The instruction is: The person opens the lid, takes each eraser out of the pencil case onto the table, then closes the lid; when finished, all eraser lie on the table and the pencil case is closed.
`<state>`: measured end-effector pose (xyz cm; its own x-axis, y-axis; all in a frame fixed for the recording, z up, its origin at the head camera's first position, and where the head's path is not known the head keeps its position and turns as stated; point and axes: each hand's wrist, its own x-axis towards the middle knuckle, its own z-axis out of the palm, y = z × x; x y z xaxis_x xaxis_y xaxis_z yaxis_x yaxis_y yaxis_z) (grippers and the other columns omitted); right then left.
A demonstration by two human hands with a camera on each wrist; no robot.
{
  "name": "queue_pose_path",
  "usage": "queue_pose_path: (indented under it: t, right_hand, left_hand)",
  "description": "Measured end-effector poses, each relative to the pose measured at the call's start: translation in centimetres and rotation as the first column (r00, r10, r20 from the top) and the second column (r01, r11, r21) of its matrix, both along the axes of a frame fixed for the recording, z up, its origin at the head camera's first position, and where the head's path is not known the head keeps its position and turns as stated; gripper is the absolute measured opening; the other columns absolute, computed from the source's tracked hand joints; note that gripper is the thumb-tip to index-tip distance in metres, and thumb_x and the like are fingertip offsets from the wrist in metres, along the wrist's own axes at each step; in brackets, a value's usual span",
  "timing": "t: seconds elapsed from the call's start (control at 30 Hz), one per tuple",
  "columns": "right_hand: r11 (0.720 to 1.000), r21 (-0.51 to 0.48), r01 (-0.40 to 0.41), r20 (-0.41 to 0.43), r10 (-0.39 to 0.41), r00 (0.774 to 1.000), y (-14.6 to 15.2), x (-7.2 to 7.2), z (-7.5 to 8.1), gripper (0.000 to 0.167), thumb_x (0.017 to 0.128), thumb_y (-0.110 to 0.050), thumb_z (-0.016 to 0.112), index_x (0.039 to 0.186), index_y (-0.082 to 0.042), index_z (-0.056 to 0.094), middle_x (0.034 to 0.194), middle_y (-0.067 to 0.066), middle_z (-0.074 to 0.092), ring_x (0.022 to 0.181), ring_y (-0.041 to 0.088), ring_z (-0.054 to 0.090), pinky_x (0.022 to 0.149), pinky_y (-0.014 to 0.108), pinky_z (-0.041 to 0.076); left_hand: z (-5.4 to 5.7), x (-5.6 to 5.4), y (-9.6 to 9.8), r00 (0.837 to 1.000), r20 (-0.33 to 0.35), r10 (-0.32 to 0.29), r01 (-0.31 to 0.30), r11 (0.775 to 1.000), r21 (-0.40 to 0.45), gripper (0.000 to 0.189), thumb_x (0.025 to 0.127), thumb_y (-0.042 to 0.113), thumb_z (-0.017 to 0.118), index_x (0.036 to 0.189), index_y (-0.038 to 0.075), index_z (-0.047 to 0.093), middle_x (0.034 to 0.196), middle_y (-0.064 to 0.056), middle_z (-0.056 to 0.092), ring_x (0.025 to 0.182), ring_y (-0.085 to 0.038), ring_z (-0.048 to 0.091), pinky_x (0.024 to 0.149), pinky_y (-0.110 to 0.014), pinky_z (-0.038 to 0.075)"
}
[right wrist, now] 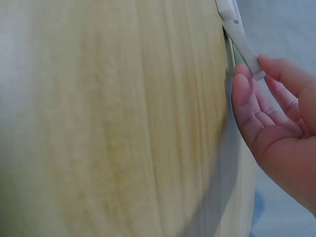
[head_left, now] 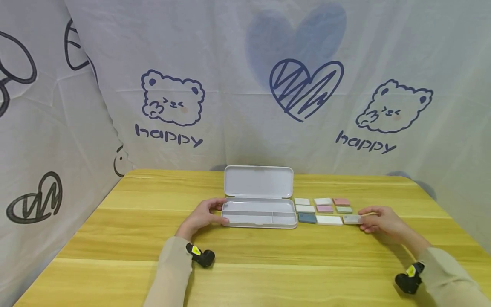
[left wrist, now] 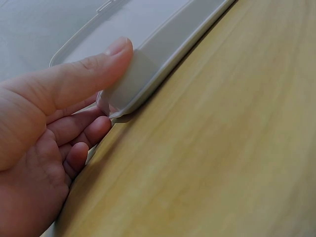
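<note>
A white pencil case (head_left: 259, 219) lies on the table with its lid (head_left: 258, 181) raised; its divided compartments hold nothing. My left hand (head_left: 203, 216) grips the case's left end; in the left wrist view the thumb (left wrist: 116, 54) lies over the rim and the fingers curl at the outer corner. To the right of the case, small rectangular erasers lie in rows: several white ones (head_left: 329, 220), a blue one (head_left: 307, 218), two pink ones (head_left: 341, 201) and a pale green one (head_left: 344, 210). My right hand (head_left: 383, 222) pinches the right end of a light grey eraser (head_left: 350, 219).
The wooden table (head_left: 268, 268) stretches in front of the case and to both sides. Behind it hangs a white cloth (head_left: 238, 106) printed with bears and hearts. A black wrist camera (head_left: 205, 257) sits on each forearm.
</note>
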<state>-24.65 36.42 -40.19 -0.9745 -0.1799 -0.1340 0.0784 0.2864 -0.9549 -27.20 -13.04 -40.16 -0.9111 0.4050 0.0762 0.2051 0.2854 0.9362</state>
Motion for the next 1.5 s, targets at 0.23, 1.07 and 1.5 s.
queue_pose_path:
  t: [0.23,1.07,1.5]
  right_hand:
    - [0.995,0.092,-0.038,-0.042,0.042,0.998,0.1,0.1,0.0,0.046,0.082,0.002,0.059,0.113,0.025,0.033,0.086,0.011,0.064,0.07,0.015,0.062,0.061,0.029,0.05]
    - [0.899,0.435,0.051,-0.151,0.017,0.988,-0.5,0.4,-0.1,0.043,0.081,-0.008,0.064,0.11,0.02,0.049,0.082,0.007,0.06,0.061,0.011,0.051,0.053,0.025,0.046]
    - [0.939,0.339,0.063,-0.177,-0.003,0.984,-1.0,0.8,0.4,0.029,0.083,-0.004,0.06,0.098,0.02,0.052,0.074,0.007,0.059,0.061,0.012,0.055,0.054,0.027,0.048]
  left_hand:
    - [0.1,0.1,0.0,1.0,-0.004,0.006,-0.006,1.0,-0.007,0.06,0.07,-0.002,0.071,0.122,-0.013,0.044,0.107,-0.026,0.051,0.096,-0.032,0.047,0.078,-0.028,0.039]
    - [-2.1,-1.9,-0.2,1.0,-0.01,0.027,-0.028,0.999,-0.029,0.063,0.067,0.004,0.076,0.123,-0.007,0.048,0.105,-0.017,0.053,0.094,-0.027,0.047,0.078,-0.029,0.038]
    - [-2.3,-1.9,-0.4,0.999,-0.023,0.047,-0.049,0.998,-0.049,0.064,0.065,0.008,0.078,0.122,-0.003,0.05,0.103,-0.012,0.054,0.094,-0.024,0.047,0.08,-0.029,0.038]
